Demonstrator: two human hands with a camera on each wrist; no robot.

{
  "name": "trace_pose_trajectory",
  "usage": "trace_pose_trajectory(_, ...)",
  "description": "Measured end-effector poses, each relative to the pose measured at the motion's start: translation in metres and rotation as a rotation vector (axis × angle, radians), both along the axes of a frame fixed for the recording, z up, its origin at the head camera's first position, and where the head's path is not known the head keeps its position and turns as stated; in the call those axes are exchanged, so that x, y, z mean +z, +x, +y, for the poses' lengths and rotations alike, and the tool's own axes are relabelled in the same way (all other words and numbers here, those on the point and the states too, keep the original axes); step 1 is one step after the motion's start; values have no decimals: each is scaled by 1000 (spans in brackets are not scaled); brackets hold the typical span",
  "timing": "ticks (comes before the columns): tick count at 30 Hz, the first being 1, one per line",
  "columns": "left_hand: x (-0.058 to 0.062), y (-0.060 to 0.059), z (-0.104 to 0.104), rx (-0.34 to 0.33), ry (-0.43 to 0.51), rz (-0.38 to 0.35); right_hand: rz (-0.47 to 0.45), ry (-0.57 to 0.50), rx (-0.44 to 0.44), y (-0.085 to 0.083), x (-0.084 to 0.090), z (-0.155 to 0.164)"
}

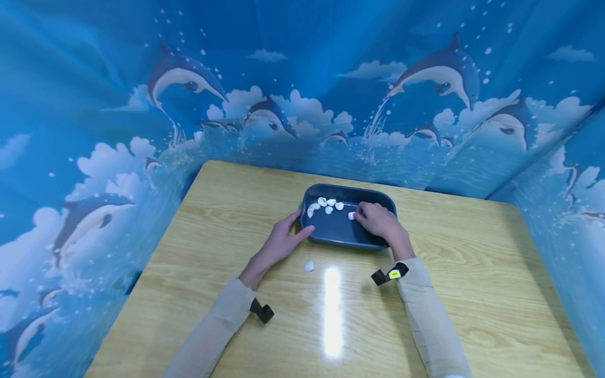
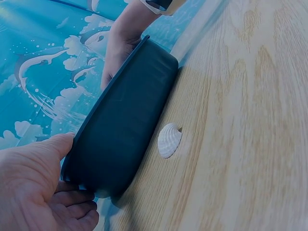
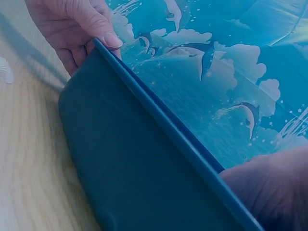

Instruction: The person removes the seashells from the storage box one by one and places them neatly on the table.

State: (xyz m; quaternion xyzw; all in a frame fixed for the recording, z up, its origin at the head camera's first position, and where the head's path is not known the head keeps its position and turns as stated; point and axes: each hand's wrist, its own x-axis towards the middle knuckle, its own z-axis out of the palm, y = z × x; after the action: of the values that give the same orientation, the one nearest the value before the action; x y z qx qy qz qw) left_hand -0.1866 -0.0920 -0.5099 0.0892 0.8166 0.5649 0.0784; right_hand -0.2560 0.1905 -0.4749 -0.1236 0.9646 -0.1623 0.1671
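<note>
The wooden table (image 1: 482,294) has a pale yellow colour and fine lines of grain; on its surface lies a bright strip of reflected light (image 1: 332,310); behind the table and at both sides hangs a blue cloth (image 1: 302,47), printed with leaping dolphins (image 1: 439,73), white clouds (image 1: 307,107) and water (image 1: 402,157).

A hand could drop into the tub (image 1: 331,229) between the left hand (image 1: 279,241) on its left end and the right hand (image 1: 378,220) inside at right. The curtain (image 1: 302,149) blocks behind, one shell (image 1: 309,266) in front; rightward, the surface (image 1: 465,252) gives room.
</note>
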Motion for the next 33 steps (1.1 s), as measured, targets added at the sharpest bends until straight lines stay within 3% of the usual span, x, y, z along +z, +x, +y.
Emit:
trace_pose_trajectory(10, 0, -1, 0, -10, 3, 12, 17, -14, 53, 2, 4, 0)
trace_pose_trajectory(21, 1, 0, 1, 2, -3, 0, 72, -116, 72, 5, -2, -5)
trace_pose_trajectory(33, 0, 0, 1, 6, 5, -15, 106, -93, 32, 11, -5, -7)
